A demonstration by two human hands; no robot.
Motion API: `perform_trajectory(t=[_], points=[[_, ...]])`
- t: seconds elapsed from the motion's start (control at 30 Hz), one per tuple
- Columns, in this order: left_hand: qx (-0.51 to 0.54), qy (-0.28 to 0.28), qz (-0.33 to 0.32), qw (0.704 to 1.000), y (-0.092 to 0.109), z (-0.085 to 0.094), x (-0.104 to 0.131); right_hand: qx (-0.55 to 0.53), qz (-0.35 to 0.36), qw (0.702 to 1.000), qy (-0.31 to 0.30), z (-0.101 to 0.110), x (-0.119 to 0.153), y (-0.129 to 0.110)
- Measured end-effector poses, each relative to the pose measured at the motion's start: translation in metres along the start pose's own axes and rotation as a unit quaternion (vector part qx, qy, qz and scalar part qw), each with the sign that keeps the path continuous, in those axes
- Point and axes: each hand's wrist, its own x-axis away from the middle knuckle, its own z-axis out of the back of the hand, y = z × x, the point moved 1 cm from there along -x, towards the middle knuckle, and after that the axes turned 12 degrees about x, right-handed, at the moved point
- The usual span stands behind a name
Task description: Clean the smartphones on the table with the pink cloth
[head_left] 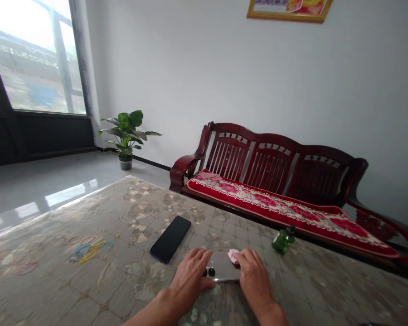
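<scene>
A: Anything sketchy on your feed?

B: I'd guess the shiny silver rectangular phone (222, 262) could skid if the left hand (192, 271) slackens. From here I see its camera end between that hand's fingers and thumb; the right hand (254, 276) pinches a crumpled pink wad (233, 256) against its back.

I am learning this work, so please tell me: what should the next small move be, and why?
Probably the right hand should wipe the pink cloth gently across the back of the silver phone: it pinches the cloth there, while the left hand holds the phone's camera end.
</scene>
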Motion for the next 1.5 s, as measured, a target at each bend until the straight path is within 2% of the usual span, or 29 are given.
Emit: perform_trajectory(t=[0.1,0.27,0.37,0.63,0.9,1.13,1.33,1.5], points=[[0.007,-0.001,-0.008,1.0,-0.001,-0.001,-0.002,0.0,-0.005,1.0,0.005,-0.001,-0.002,-0.002],[0.022,0.008,-0.017,1.0,-0.002,-0.001,-0.002,-0.015,0.028,0.999,-0.011,-0.007,-0.014,-0.046],[0.028,0.007,-0.013,1.0,-0.002,0.0,-0.002,-0.011,0.034,0.999,-0.012,-0.01,-0.019,-0.055],[0.011,-0.005,0.018,1.0,0.001,0.002,-0.002,0.015,-0.026,0.999,0.015,-0.006,-0.008,0.002],[0.029,-0.008,0.013,0.999,0.008,0.009,0.0,-0.005,-0.003,0.999,-0.041,-0.003,-0.019,-0.022],[0.02,-0.024,-0.003,1.0,0.0,0.007,-0.002,0.033,-0.057,0.998,-0.02,0.0,-0.001,0.014],[0.01,-0.055,-0.018,0.998,-0.006,0.005,-0.006,0.004,-0.042,0.999,0.007,0.005,0.025,0.014],[-0.003,-0.058,-0.021,0.998,-0.006,0.006,-0.006,-0.003,-0.053,0.999,0.005,0.006,0.027,0.019]])
